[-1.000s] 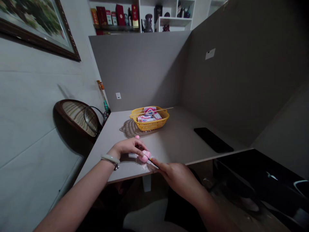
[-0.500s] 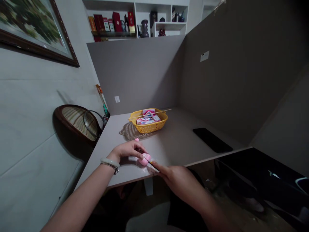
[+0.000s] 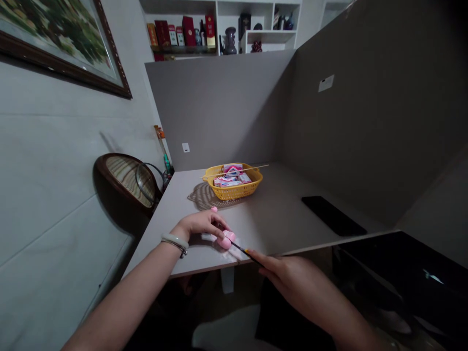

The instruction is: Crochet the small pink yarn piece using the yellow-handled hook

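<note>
My left hand (image 3: pixel 208 225), wearing a pale bangle (image 3: pixel 175 240) at the wrist, holds a soft-looking pink lump (image 3: pixel 225 240), perhaps clay, between thumb and fingers at the table's front edge. My right hand (image 3: pixel 274 265) is closed around a thin dark tool with a yellow band (image 3: pixel 252 256). The tool's narrow tip reaches to the lump's right side; its exact kind is too small to make out. Under the lump lies a crumpled clear or whitish sheet (image 3: pixel 234 252). A small pink ball (image 3: pixel 214 209) sits just behind my left hand.
On the table (image 3: pixel 175 200) a yellow plastic basket (image 3: pixel 236 191) holds several pink-and-white packets, with a thin stick (image 3: pixel 256 168) across its rim. A black flat slab (image 3: pixel 332 216) lies at the right. Grey partitions (image 3: pixel 226 107) stand behind and to the right.
My right hand has drawn back to the right, exposing more of the dark tool. My left hand stays on the pink lump. The whole view has shifted slightly.
</note>
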A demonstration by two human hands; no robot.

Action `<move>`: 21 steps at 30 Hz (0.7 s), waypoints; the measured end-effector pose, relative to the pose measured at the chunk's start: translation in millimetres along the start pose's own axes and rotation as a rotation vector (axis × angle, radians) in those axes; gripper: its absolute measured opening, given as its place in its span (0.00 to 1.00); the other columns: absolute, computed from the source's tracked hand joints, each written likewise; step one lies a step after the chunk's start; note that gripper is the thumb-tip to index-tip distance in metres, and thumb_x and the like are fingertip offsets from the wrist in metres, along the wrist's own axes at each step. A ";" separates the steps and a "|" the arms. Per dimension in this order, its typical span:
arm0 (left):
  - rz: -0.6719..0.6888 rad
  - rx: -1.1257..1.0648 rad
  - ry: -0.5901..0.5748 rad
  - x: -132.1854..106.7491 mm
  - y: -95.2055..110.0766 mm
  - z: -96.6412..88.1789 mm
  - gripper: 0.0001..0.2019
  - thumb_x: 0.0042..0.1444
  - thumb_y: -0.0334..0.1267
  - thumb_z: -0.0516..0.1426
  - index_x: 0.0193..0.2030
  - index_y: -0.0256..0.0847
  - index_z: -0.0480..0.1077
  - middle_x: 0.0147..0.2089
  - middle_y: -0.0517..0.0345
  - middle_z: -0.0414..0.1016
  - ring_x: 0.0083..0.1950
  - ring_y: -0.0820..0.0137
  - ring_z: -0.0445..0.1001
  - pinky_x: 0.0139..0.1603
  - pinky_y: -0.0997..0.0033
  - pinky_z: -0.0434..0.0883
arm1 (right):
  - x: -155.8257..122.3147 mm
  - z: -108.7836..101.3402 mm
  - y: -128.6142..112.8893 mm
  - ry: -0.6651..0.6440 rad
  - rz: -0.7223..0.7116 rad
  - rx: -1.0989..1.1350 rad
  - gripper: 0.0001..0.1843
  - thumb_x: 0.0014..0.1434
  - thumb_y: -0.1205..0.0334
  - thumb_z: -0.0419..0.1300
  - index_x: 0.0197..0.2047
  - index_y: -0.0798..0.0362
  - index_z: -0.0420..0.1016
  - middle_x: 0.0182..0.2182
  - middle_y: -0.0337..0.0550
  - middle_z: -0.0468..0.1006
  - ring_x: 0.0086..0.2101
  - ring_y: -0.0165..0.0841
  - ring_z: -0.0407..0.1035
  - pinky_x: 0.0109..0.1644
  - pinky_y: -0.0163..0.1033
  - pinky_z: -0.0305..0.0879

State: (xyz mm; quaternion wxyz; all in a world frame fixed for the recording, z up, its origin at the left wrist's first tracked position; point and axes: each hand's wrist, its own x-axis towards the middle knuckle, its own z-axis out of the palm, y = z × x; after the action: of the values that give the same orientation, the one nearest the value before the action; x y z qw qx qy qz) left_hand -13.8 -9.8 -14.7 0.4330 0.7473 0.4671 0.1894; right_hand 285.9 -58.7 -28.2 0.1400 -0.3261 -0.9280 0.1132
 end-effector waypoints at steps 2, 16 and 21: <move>0.000 0.006 0.011 -0.1 -0.5 0.0 0.17 0.44 0.41 0.68 0.42 0.40 0.81 0.40 0.56 0.79 0.43 0.67 0.72 0.46 0.70 0.66 | 1.8 2.0 -1.9 0.006 0.000 -0.012 0.28 0.66 0.65 0.53 0.67 0.39 0.64 0.35 0.43 0.84 0.31 0.36 0.78 0.30 0.32 0.61; -0.007 0.003 0.028 0.7 -5.6 -0.8 0.17 0.44 0.43 0.69 0.42 0.41 0.81 0.40 0.56 0.80 0.44 0.67 0.74 0.49 0.69 0.67 | 10.2 15.9 -6.9 0.057 -0.017 -0.097 0.31 0.65 0.69 0.53 0.69 0.43 0.60 0.30 0.44 0.84 0.26 0.36 0.78 0.27 0.32 0.60; 0.004 -0.013 0.003 0.8 -5.1 -0.9 0.17 0.44 0.42 0.69 0.42 0.41 0.81 0.40 0.56 0.80 0.43 0.67 0.73 0.47 0.69 0.67 | 4.0 13.0 -2.1 0.064 -0.043 0.003 0.29 0.65 0.68 0.53 0.67 0.40 0.63 0.36 0.43 0.85 0.32 0.35 0.79 0.30 0.31 0.63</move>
State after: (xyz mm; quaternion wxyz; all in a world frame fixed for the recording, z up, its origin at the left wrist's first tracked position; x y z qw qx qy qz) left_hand -16.7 -7.7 -18.5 0.4367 0.7452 0.4649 0.1944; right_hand 277.3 -59.3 -39.0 0.1724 -0.3091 -0.9298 0.1011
